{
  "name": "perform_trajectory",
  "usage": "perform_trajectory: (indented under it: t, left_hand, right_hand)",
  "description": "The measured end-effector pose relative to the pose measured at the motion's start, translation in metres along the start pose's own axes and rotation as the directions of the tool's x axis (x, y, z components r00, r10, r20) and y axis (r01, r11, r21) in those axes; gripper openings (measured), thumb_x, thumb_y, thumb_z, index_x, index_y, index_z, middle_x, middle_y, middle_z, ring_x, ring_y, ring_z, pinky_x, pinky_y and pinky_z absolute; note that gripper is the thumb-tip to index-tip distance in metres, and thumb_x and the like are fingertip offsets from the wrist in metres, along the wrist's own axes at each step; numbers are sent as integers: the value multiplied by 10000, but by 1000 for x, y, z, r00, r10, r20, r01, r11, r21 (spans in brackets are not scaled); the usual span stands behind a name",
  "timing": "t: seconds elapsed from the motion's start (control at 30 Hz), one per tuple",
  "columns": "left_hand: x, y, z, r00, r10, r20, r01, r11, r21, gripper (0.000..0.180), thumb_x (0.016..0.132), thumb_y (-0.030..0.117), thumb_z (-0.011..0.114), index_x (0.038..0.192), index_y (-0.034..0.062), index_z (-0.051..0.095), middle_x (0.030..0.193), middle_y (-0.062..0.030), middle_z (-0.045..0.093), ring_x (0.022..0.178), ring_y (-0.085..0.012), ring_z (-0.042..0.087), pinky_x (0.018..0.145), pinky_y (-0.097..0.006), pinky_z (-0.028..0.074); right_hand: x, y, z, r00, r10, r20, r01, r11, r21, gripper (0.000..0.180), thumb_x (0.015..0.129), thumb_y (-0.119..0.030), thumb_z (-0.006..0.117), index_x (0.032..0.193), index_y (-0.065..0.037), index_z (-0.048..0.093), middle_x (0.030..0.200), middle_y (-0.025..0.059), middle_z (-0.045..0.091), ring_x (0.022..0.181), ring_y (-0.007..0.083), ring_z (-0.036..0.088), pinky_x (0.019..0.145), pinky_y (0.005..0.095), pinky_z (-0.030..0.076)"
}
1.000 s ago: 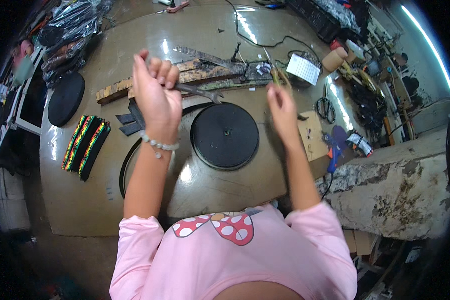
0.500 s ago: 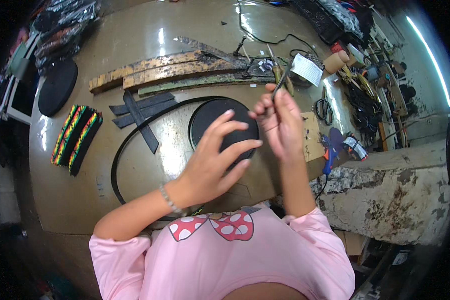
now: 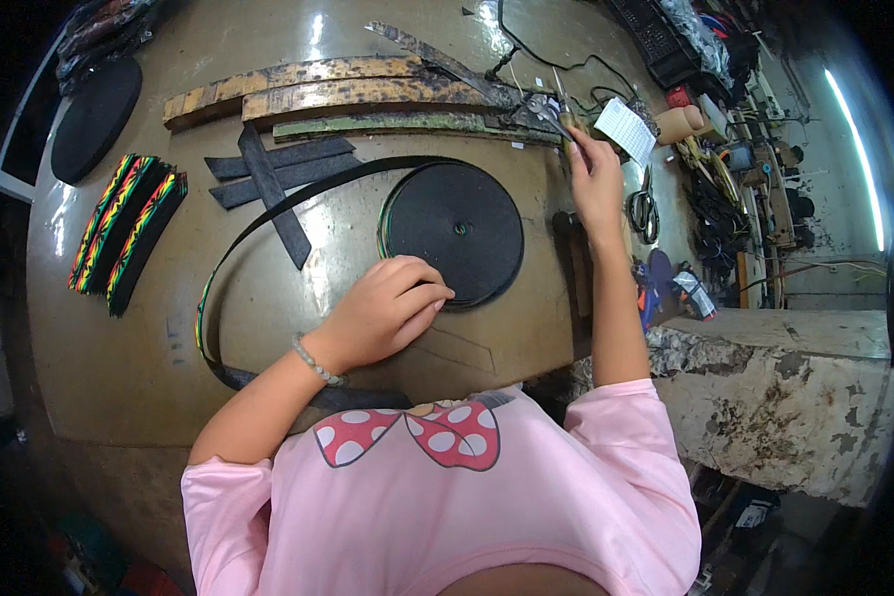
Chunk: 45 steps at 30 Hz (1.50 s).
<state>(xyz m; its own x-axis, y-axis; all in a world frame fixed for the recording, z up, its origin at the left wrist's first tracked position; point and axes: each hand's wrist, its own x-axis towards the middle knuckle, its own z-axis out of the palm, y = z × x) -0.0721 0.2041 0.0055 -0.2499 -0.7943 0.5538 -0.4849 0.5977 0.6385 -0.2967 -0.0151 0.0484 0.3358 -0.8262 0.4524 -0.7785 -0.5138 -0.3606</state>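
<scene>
Grip: right hand (image 3: 598, 189) is closed on a metal tool (image 3: 556, 121), exact kind unclear; left hand (image 3: 387, 306) lies half-curled against the near left edge of the roll (image 3: 467, 223), and whether it grasps the webbing cannot be told. Position: roll lies flat on the table (image 3: 119, 377), just right of the left hand, its loose length (image 3: 343, 179) arcing leftward and passing beneath the left forearm (image 3: 253, 407). Progress, as judged: partway. Separate pieces lie ready at left; the roll is largely wound, so most appears unused, and no cut shows in the loose length, whose end is not made out. Count: one roll at hand; one dark disc (image 3: 94, 119); three black strips (image 3: 258, 154), one crossing two; patterned pieces (image 3: 144, 248), two bands showing, total not determinable; two wooden bars (image 3: 358, 96); one green bar (image 3: 368, 126); one long blade (image 3: 432, 58); one pair of scissors (image 3: 644, 217); one white card (image 3: 626, 129)
</scene>
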Motion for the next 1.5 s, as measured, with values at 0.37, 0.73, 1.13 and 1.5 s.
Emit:
perform_trajectory:
  t: [0.37, 0.73, 1.13, 1.5]
  left_hand:
    - [-2, -2, -3, 999, -54, -5, 53, 993, -105, 120, 773, 39, 614, 893, 36, 613, 900, -77, 571, 883, -257, 551, 783, -355, 452]
    - [-5, -3, -3, 998, -55, -26, 51, 990, -130, 97, 793, 56, 602, 888, 39, 609, 905, -68, 572, 892, -248, 547, 784, -349, 449]
    - [-16, -10, 3, 997, -37, -60, 29, 990, -137, 118, 794, 89, 593, 902, 43, 600, 933, -72, 558, 919, -237, 538, 801, -347, 443]
    - [-23, -15, 7, 997, 1, -74, -10, 993, -116, 86, 763, 86, 590, 836, 41, 581, 904, -69, 542, 925, -226, 525, 811, -342, 439]
  right_hand:
    - [28, 16, -9, 984, -5, 181, -34, 977, 212, 234, 875, -187, 583, 1059, -62, 657, 821, 75, 626, 739, 159, 554, 690, 288, 441]
    - [32, 26, 0, 941, 25, 336, -153, 920, 361, 268, 904, -205, 583, 1113, -45, 636, 925, -13, 620, 830, 57, 522, 771, 211, 407]
    - [118, 50, -8, 731, -121, 671, -109, 951, 290, 289, 886, -198, 604, 1117, -26, 629, 1047, 6, 621, 989, 81, 530, 903, 234, 371]
    - [154, 55, 1, 618, -130, 775, -145, 951, 274, 238, 876, -224, 611, 1035, -50, 646, 932, -12, 593, 871, 83, 492, 804, 234, 369]
